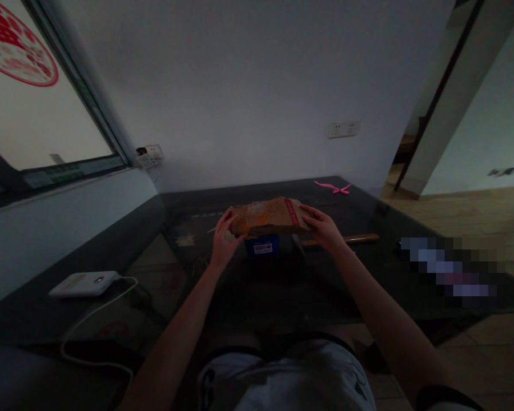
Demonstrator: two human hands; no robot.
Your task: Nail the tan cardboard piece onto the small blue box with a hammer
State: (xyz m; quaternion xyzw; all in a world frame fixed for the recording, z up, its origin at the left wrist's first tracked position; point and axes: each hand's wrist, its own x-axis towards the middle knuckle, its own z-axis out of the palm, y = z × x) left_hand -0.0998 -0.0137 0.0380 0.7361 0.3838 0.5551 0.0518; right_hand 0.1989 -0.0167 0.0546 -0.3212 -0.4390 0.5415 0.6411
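Observation:
Both hands hold a flat brown cardboard package [274, 216] with a red stripe near its right end and an orange patch near its left. My left hand [226, 242] grips the left end, thumb below and fingers along the side. At the right end, my right hand [323, 225] has its fingers closed on the edge. Just under the package sits a blue box [262, 246] with a white label, partly covered by it. A hammer-like tool with a wooden handle [362, 238] lies behind my right hand; its dark head is hard to make out.
A white power bank [85, 283] with a white cable [85, 314] lies at the left of the dark table [317, 297]. Toward the back right is a pink ribbon-like item [336, 188]. A blurred-out object [449, 271] lies near the right edge. Small straw-like scraps [199, 265] are beside my left hand.

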